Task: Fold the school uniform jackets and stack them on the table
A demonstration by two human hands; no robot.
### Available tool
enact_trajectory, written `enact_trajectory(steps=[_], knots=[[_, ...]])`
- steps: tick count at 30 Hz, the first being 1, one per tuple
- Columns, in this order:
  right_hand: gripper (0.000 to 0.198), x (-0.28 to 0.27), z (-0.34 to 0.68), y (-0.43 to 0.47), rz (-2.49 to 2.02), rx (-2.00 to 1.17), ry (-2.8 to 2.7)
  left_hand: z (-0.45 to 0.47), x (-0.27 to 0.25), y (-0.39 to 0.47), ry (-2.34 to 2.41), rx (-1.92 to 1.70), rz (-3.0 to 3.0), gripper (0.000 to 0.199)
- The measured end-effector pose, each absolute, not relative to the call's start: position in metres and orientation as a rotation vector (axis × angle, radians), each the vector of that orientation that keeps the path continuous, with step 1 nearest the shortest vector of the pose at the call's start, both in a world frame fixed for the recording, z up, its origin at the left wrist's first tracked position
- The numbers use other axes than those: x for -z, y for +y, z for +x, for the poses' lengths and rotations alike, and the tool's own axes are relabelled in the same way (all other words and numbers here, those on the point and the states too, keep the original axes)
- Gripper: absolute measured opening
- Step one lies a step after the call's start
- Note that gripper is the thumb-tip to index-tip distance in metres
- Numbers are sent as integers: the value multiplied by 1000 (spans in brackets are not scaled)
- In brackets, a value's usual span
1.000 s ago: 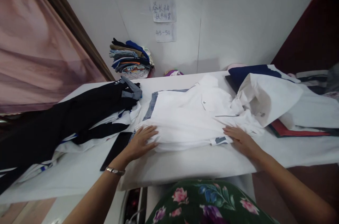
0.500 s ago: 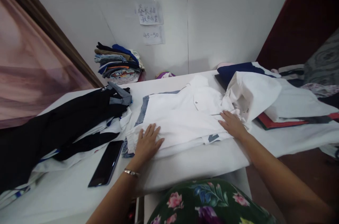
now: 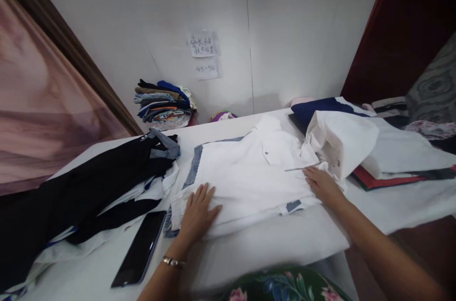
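A white hooded jacket (image 3: pixel 235 177) lies spread in front of me, one sleeve folded along its near side. Its hood (image 3: pixel 344 137) bunches up to the right, and a snap-button pocket flap shows near the middle. My left hand (image 3: pixel 199 211) rests flat with fingers spread on the sleeve by the cuff. Near the hood end, my right hand (image 3: pixel 324 184) lies flat on the fabric with its fingers stretched out. Beneath the jacket, the edge of a blue denim garment (image 3: pixel 193 165) sticks out at the left.
Black and white clothes (image 3: pixel 96 192) are heaped on the left, with a phone (image 3: pixel 140 249) beside them. Folded clothes (image 3: pixel 162 106) are stacked by the wall. On the right, more garments (image 3: pixel 402 146) lie behind the hood. Handwritten papers (image 3: pixel 205 54) hang on the wall.
The view has tilted up, so everything sits lower in the picture. Both hands stay flat on the jacket in nearly the same places.
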State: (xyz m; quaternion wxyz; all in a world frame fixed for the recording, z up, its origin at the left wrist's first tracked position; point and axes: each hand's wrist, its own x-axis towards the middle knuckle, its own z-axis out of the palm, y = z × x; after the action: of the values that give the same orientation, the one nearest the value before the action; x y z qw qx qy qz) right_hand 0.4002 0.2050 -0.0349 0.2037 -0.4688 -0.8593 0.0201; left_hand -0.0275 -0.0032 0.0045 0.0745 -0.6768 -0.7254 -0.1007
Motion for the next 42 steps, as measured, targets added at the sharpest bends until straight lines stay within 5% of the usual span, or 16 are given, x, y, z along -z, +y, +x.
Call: enact_trajectory(steps=[11,26,42], knots=[[45,-48,315,159,-679,-157,-2394,-27,-40,3,-2170,274,-1839,51],[59,11,302,173,-856,-385,-2812,-37,-37,11,-2493,157,-1721,47],[59,0,299,170,-854,-501,-2811,10,-92,250,-2509,353,-2157,50]])
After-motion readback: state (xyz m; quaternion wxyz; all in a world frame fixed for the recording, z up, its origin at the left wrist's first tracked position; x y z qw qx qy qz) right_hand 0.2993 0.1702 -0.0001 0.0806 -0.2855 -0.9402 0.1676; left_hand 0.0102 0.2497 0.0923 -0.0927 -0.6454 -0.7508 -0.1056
